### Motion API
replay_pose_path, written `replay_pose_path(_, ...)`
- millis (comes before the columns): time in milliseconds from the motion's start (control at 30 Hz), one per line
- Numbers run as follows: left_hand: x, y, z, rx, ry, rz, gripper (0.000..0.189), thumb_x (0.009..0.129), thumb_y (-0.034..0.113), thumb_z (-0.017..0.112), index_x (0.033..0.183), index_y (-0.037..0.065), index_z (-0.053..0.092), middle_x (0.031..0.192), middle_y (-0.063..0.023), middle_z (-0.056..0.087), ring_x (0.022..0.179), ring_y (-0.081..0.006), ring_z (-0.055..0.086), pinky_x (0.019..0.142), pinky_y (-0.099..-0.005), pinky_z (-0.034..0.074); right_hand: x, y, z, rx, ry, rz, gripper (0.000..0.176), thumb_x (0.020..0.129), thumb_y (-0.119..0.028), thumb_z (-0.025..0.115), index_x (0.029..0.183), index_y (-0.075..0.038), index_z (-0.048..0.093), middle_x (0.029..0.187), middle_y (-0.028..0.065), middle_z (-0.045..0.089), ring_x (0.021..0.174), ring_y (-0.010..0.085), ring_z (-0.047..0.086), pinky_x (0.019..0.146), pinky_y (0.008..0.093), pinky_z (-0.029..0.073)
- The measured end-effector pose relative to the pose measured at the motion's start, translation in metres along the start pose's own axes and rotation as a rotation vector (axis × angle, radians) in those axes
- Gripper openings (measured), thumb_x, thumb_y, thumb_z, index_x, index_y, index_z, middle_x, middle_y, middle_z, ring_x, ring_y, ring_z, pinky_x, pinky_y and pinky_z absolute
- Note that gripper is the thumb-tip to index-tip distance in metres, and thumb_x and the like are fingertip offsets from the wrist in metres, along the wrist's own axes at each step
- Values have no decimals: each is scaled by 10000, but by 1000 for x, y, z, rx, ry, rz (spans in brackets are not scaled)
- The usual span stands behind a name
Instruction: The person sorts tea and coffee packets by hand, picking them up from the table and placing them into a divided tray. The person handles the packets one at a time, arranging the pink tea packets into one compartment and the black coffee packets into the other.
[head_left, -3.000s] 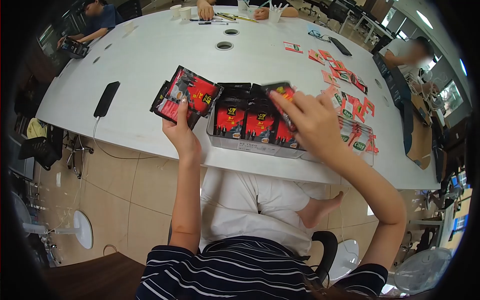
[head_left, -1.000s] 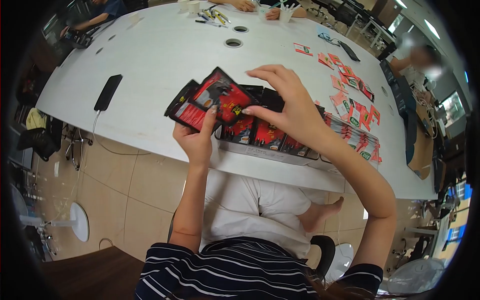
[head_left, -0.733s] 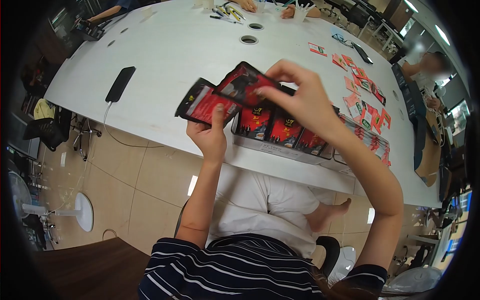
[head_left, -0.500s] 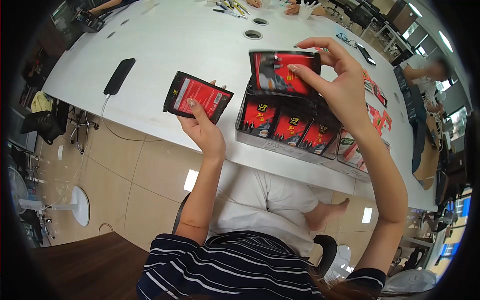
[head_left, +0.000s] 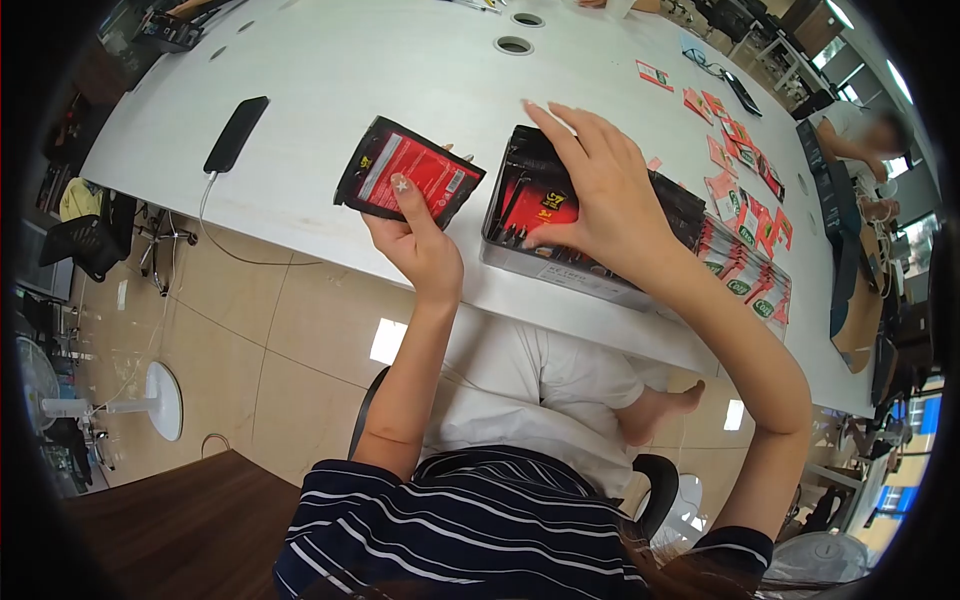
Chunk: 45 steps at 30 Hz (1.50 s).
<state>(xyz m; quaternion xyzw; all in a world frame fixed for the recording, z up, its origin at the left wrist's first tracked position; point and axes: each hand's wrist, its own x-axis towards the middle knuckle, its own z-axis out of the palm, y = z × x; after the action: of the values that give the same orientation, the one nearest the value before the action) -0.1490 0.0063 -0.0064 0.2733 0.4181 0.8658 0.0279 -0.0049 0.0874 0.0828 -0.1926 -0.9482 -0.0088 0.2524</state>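
Note:
My left hand (head_left: 418, 240) grips red and black coffee sachets (head_left: 415, 180), its thumb flat across the printed face of the front one. To the right, on the table's near edge, a grey box (head_left: 560, 276) holds red and black coffee sachets (head_left: 540, 208) standing in rows. Over that box is my right hand (head_left: 610, 190), fingers apart and stretched, thumb by the front sachets. Part of the box's contents is hidden beneath the hand. Red and white Cozy sachets (head_left: 745, 278) are lined up just right of the box.
Loose red and white sachets (head_left: 735, 200) lie scattered on the white table (head_left: 330, 130) at right. A black phone (head_left: 236, 135) with a white cable lies at left. Glasses (head_left: 703, 64) and another phone (head_left: 742, 93) are farther back. A person (head_left: 860, 140) is at far right.
My right hand has come down and left over the box and released the coffee sachet it held. My left hand still grips its sachets, shifted slightly right. The camera view has moved a little.

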Motion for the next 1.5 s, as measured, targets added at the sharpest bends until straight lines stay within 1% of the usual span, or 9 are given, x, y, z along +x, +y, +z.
replay_pose_path(33,0,-3,-1,6,18,13,328,1027,259,440,1208,-12,403,1110,-200,612,966,-212,646,815,-308,554,-4,2,0,-8,-127,68,1199,526,-371,897,1496,-128,236,1375,171,413,1313,356,363,1101,537,257)
replay_pose_path(233,-5,1,0,-69,-33,22,304,1000,165,438,1223,-34,384,1094,-167,583,935,-179,615,806,-289,527,-8,2,15,-168,-135,91,1203,548,-432,883,1489,-71,227,1328,177,437,1328,382,343,1109,631,163)
replay_pose_path(467,-5,-3,-1,-21,-72,33,326,974,170,464,1229,-13,375,1120,-180,570,955,-241,645,783,-351,585,-6,-5,20,-214,-124,101,1171,535,-430,886,1456,-33,282,1204,171,478,1274,357,391,1095,660,154)
replay_pose_path(733,-8,-3,0,32,-136,103,305,958,89,494,1214,-27,376,1103,-144,559,954,-154,592,825,-289,514,-2,-7,14,-231,-190,114,1093,535,-386,888,1419,-56,335,1090,108,501,1072,283,521,1106,648,166)
replay_pose_path(933,-13,-5,1,25,-173,199,339,873,-11,615,1163,-36,441,1105,-117,539,969,-144,581,796,-254,503,-4,1,13,-192,-170,103,1106,521,-406,887,1434,-121,332,1178,108,505,1095,282,519,1099,669,151)
replay_pose_path(1133,-7,2,6,270,-255,485,290,839,-74,619,1125,-35,594,1211,-163,539,1056,-231,596,794,-280,543,15,18,-9,299,160,3,640,696,-423,791,1178,-43,609,1023,124,601,1040,265,557,984,456,373)
replay_pose_path(1167,-4,6,7,357,-286,605,289,849,-89,600,1135,-42,601,1225,-169,534,1071,-250,600,806,-289,548,17,11,-19,440,255,56,420,784,-390,727,964,-13,685,823,125,647,877,245,627,736,355,457)
replay_pose_path(1300,-5,12,12,454,-371,720,342,840,-108,573,1162,-9,630,1291,-194,499,1180,-321,551,890,-356,549,5,-19,-52,761,-88,299,369,817,-354,670,808,15,669,650,114,653,507,229,594,516,329,466)
replay_pose_path(1500,-8,12,11,467,-502,736,420,806,-46,649,1220,10,613,1371,-216,451,1275,-372,474,993,-451,490,-7,-12,-45,661,120,251,267,806,-238,648,819,28,647,682,135,659,579,209,636,567,318,490)
